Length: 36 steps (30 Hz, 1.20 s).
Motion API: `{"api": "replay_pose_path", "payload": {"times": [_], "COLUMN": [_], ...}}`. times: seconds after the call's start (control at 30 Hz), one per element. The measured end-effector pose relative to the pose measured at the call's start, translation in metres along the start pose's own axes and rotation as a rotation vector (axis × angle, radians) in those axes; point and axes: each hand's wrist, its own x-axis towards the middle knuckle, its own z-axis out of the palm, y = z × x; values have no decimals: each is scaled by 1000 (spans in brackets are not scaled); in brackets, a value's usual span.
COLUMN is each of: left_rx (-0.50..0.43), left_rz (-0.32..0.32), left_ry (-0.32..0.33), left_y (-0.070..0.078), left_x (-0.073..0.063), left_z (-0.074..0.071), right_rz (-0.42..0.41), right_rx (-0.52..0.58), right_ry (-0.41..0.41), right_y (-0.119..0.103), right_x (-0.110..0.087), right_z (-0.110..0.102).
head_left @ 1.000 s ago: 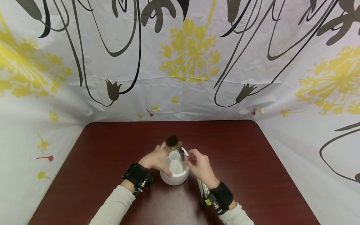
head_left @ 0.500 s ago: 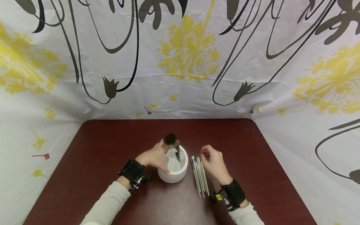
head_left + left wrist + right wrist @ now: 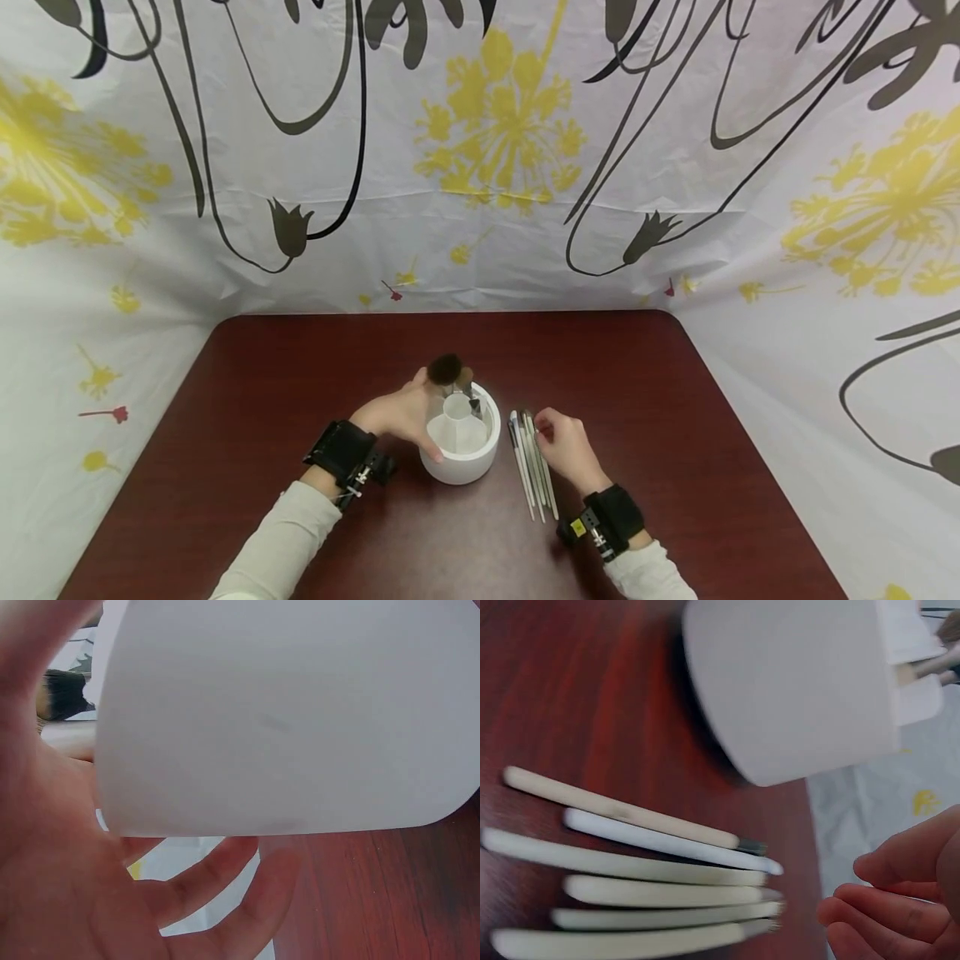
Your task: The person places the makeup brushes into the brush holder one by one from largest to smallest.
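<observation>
My left hand (image 3: 393,417) holds a white round divided brush holder (image 3: 463,469) by its left side, thumb at the near rim. The holder's plain wall (image 3: 285,720) fills much of the left wrist view. A big dark-bristled makeup brush (image 3: 445,369) and a smaller one stand in its back part. To the right of the holder lie several slim makeup brushes (image 3: 534,471) with pale handles, side by side on the table. Beside their far ends is my right hand (image 3: 568,450), fingers loosely bent. In the right wrist view its fingertips (image 3: 866,866) are apart from the brush ends, holding nothing.
The dark red-brown table (image 3: 330,350) has rounded far corners. Behind it and along both sides hangs a white sheet (image 3: 480,275) with yellow and grey flower prints. Black camera bands (image 3: 615,517) sit on both wrists.
My right hand has left the holder's right rim and moved right, then slightly down beside the loose brushes, which are now uncovered. The left hand stays on the holder.
</observation>
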Motion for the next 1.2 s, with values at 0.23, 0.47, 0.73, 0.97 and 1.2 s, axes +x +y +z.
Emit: {"api": "replay_pose_path", "payload": {"times": [0.23, 0.47, 0.73, 0.97, 1.2], "left_rx": [-10, -15, -30, -46, -74], "left_rz": [-112, -7, -3, -8, -20], "left_ry": [-12, -8, -17, 20, 46], "left_y": [0, -1, -1, 4, 5], "left_x": [-1, 2, 4, 5, -3], "left_z": [2, 1, 2, 3, 6], "right_rz": [1, -7, 5, 44, 70], "right_rx": [-95, -171, -226, -244, -259], "right_ry": [-3, 7, -7, 0, -56], "right_y": [6, 3, 3, 2, -1], "right_x": [-2, -3, -3, -2, -2], "right_z": [22, 35, 44, 40, 43]}}
